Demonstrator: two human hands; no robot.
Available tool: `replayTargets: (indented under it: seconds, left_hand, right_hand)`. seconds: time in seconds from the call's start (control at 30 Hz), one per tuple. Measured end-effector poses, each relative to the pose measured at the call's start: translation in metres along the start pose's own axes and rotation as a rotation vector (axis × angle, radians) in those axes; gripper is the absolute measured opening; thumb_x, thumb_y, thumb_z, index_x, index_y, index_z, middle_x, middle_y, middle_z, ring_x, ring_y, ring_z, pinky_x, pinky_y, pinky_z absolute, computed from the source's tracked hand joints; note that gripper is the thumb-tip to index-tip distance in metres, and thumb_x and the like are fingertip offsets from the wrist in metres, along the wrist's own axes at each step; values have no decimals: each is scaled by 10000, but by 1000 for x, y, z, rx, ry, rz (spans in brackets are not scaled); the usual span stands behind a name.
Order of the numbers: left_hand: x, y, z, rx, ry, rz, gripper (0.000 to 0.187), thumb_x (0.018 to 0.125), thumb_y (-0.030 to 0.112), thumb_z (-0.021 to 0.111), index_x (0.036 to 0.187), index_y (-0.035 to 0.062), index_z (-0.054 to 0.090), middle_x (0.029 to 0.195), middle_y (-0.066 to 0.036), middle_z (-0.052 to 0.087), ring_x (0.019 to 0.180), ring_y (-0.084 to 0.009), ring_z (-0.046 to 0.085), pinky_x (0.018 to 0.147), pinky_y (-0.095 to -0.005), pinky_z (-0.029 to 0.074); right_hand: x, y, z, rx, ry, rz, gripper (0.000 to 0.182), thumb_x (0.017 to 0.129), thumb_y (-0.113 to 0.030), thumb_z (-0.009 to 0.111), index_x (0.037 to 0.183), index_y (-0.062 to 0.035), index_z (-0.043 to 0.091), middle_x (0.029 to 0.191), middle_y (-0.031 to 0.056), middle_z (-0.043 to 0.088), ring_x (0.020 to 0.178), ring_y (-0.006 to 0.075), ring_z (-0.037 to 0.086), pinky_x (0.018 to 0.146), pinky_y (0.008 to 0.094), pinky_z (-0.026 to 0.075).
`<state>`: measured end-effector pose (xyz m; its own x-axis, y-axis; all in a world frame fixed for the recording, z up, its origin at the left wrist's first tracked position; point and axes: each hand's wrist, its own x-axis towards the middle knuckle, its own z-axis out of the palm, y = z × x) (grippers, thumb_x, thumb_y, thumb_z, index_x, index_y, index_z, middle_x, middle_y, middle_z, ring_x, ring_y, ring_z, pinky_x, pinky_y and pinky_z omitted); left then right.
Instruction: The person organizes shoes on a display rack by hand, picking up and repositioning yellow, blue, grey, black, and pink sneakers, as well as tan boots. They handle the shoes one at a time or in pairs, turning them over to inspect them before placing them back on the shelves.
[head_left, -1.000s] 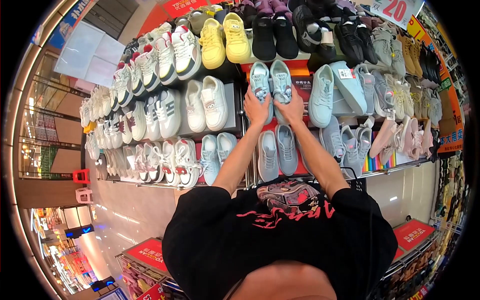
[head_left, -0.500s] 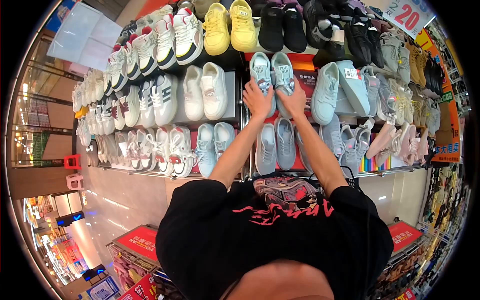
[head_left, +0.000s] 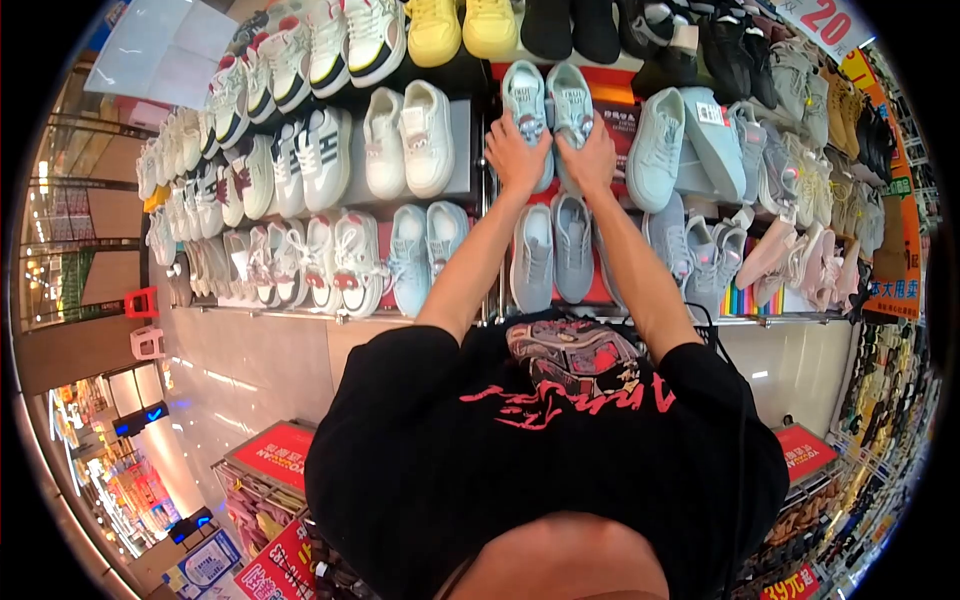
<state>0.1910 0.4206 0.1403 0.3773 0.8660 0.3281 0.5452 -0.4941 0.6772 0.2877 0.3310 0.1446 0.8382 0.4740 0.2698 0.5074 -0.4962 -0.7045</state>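
A pair of pale mint sneakers stands side by side on the middle tier of a shoe display. My left hand (head_left: pixel 518 155) grips the left sneaker (head_left: pixel 523 92), with its thumb on the inner side near the toe. Around the right sneaker (head_left: pixel 570 95) my right hand (head_left: pixel 588 158) is closed in the same way. Both shoes point toward me, and the hands partly cover their toes. Below them on the lower tier sit grey sneakers (head_left: pixel 532 258). To the right stands a larger pale mint sneaker (head_left: pixel 656 150).
White sneakers (head_left: pixel 426 140) fill the tiers to the left. Yellow shoes (head_left: pixel 488 28) and black shoes (head_left: pixel 547 30) line the top row. A metal rail (head_left: pixel 400 319) edges the display's front. A price sign (head_left: pixel 825 22) hangs at upper right; red stools (head_left: pixel 141 301) stand far left.
The view has tilted, so the display and both hands appear higher in the picture. Both hands still hold the pair of sneakers in much the same place.
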Motion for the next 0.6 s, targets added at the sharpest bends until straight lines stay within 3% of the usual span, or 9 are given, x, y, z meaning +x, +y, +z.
replayTargets:
  seconds: [0.1, 0.2, 0.27, 0.3, 0.37, 0.5, 0.6]
  left_hand:
    - [4, 2, -2, 26, -9, -6, 791, 771, 437, 755, 1397, 53, 461, 1252, -162, 533, 1163, -398, 494, 949, -540, 392]
    - [-15, -2, -13, -53, -67, -9, 851, 809, 471, 734, 1469, 52, 397, 1305, -210, 508, 1206, -420, 474, 981, -544, 385]
    - [-36, -7, -28, -108, -45, 14, 926, 861, 504, 712, 1545, 54, 280, 1365, -295, 460, 1263, -459, 443, 1072, -531, 350]
    - [-56, -15, -38, -187, -47, 94, 939, 902, 469, 684, 1564, 7, 202, 1396, -343, 403, 1283, -487, 409, 1107, -527, 316]
    - [-108, -29, -47, -249, -13, 121, 896, 920, 402, 677, 1534, -60, 215, 1431, -331, 376, 1327, -474, 368, 1145, -533, 263]
    - [-209, -56, -56, -223, -187, 59, 920, 834, 335, 736, 1516, -45, 249, 1436, -314, 371, 1335, -465, 361, 1148, -538, 268]
    - [-224, -68, -53, -156, -285, 40, 1028, 748, 328, 807, 1517, -33, 229, 1423, -308, 369, 1324, -460, 374, 1133, -533, 298]
  right_hand:
    - [1, -1, 0, -21, -1, 20, 890, 734, -495, 763, 1448, -69, 445, 1319, 240, 589, 1153, 453, 571, 990, 512, 463]
    - [-16, 8, -2, 33, -49, 55, 888, 763, -497, 764, 1438, -21, 439, 1354, 264, 559, 1207, 459, 544, 1028, 505, 441]
    - [-33, 20, 3, 118, 156, -100, 844, 821, -471, 741, 1416, 43, 434, 1410, 291, 504, 1293, 454, 485, 1093, 485, 389]
    - [-57, 23, -7, 143, 170, -184, 754, 866, -369, 726, 1392, 85, 434, 1453, 304, 453, 1354, 450, 426, 1139, 483, 333]
    - [-109, 31, -15, 185, 233, -236, 681, 873, -272, 718, 1393, 69, 441, 1438, 290, 469, 1351, 450, 424, 1143, 499, 320]
    - [-206, 49, -25, 147, 79, -156, 689, 831, -172, 714, 1420, 36, 425, 1450, 276, 452, 1340, 451, 433, 1131, 513, 328]
    - [-223, 59, -26, 73, -7, -134, 756, 787, -140, 727, 1458, -10, 404, 1469, 269, 425, 1330, 453, 440, 1113, 511, 351]
